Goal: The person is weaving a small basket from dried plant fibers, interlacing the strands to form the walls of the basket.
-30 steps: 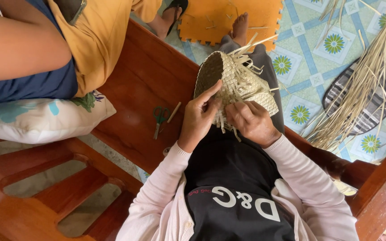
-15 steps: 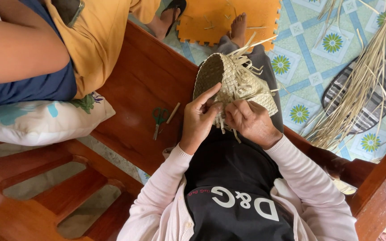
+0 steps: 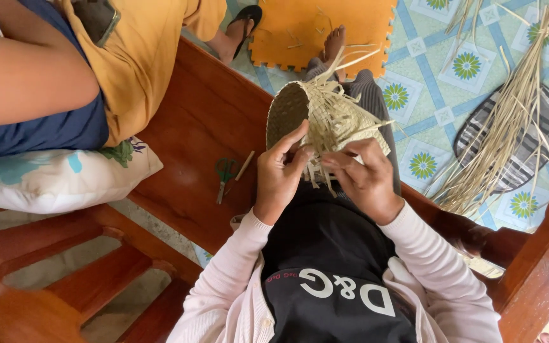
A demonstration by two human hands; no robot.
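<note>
Working close to the body, the left hand grips the near rim of the half-woven straw basket, thumb stretched up along its open mouth and the other fingers curled onto the loose strips. Just beside it, the right hand has its fingertips pressed together, pinching a pale strip at the basket's frayed edge; the two hands nearly touch. Compared with half a second ago, both hands sit in almost the same place, the left thumb reaching a little higher on the rim, and the basket has not shifted. It rests on the person's lap over grey trousers, tilted so the dark inside faces left.

Left of the hands, on the red wooden bench, lie small green-handled scissors and a short stick, near each other. Farther left a second person sits in yellow shorts above a white cushion. Beyond the basket lies an orange foam mat, and to the right a bundle of loose straw spreads over a striped sandal on the patterned floor.
</note>
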